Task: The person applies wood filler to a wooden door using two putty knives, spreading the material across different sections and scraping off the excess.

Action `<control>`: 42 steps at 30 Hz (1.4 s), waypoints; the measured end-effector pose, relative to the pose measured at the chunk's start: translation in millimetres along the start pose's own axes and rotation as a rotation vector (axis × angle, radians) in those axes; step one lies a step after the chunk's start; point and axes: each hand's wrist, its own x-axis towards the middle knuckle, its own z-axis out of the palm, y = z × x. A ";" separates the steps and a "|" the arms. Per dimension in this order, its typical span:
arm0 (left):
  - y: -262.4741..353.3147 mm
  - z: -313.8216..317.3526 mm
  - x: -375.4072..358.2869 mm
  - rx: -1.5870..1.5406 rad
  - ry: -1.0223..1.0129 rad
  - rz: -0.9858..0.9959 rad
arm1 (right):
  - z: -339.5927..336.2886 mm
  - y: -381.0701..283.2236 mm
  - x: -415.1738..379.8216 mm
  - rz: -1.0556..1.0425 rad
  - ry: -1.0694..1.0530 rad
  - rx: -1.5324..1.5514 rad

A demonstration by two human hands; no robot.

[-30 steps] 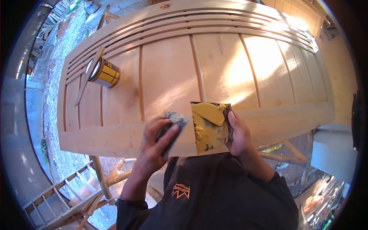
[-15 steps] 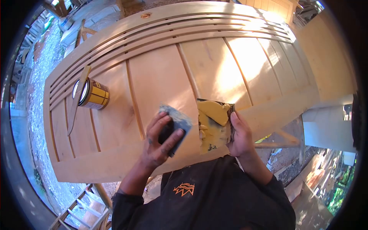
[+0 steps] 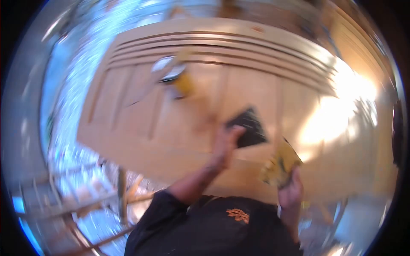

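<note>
My left hand [image 3: 226,146] grips a dark, flat, square putty spreader [image 3: 253,130], with the thumb lying across its face. It is over the wooden panelled door [image 3: 188,143]; motion blur hides whether the spreader touches the wood. To the right, my right hand [image 3: 292,190] is closed on the lower edge of a small putty board, tilted, with yellow putty [image 3: 288,157] heaped on it. A gap separates the spreader from the putty. The door lies flat in front of me, with grooves between its panels and long slots along its far side.
A yellow-and-brown can [image 3: 185,85] stands on the door to the left, with a wooden stick [image 3: 183,55] across its top. A ladder-like wooden frame [image 3: 72,187] is at the lower left. Bright sunlight falls on the door's right part.
My view has swung left and blurred, so the door and can appear further right. The spreader has turned its dark face up, and the putty board now tilts more steeply. Both hands keep their hold.
</note>
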 end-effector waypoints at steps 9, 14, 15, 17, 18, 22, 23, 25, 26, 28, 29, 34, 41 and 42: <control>6.5 19.1 -39.0 0.188 -0.135 -0.198 | -24.6 4.6 11.4 0.183 -0.088 0.008; -25.9 20.6 -48.6 0.163 -0.174 -0.169 | -28.0 4.3 10.0 0.221 -0.148 -0.029; -22.1 22.3 -52.9 0.214 -0.174 -0.196 | -28.8 4.5 8.8 0.214 -0.162 -0.041; -11.3 21.5 -61.4 0.298 -0.201 -0.184 | -30.6 4.9 6.8 0.210 -0.165 -0.053; -5.6 20.5 -64.5 0.343 -0.227 -0.180 | -33.2 5.3 5.6 0.207 -0.154 -0.052; 8.8 -18.9 -50.5 0.341 -0.211 0.066 | -49.8 -3.1 -2.5 0.043 -0.097 -0.114; 32.3 -24.6 -54.5 0.552 -0.108 0.237 | -52.3 -6.6 -4.1 0.027 -0.082 -0.104; 87.0 -30.6 -65.5 0.935 0.073 0.721 | -58.0 -14.1 -7.8 0.002 -0.054 -0.085; 111.9 -32.6 -66.4 1.098 0.152 1.038 | -59.8 -18.9 -9.6 -0.014 -0.055 -0.094; 151.0 -38.4 -59.8 1.283 0.200 1.195 | -62.2 -27.5 -12.2 -0.031 -0.070 -0.112; 171.8 -33.5 -55.8 1.368 0.154 1.220 | -66.7 -30.9 -10.7 -0.039 -0.069 -0.114; 207.9 -39.1 13.3 1.949 0.177 0.956 | -63.3 -39.9 -5.7 0.073 -0.088 -0.100; 231.9 -57.3 100.6 1.886 0.145 0.344 | -4.7 -50.8 -39.5 0.003 0.347 -0.212; 228.7 -60.5 104.6 1.921 0.113 0.306 | -21.1 -54.1 -42.6 -0.023 0.325 -0.265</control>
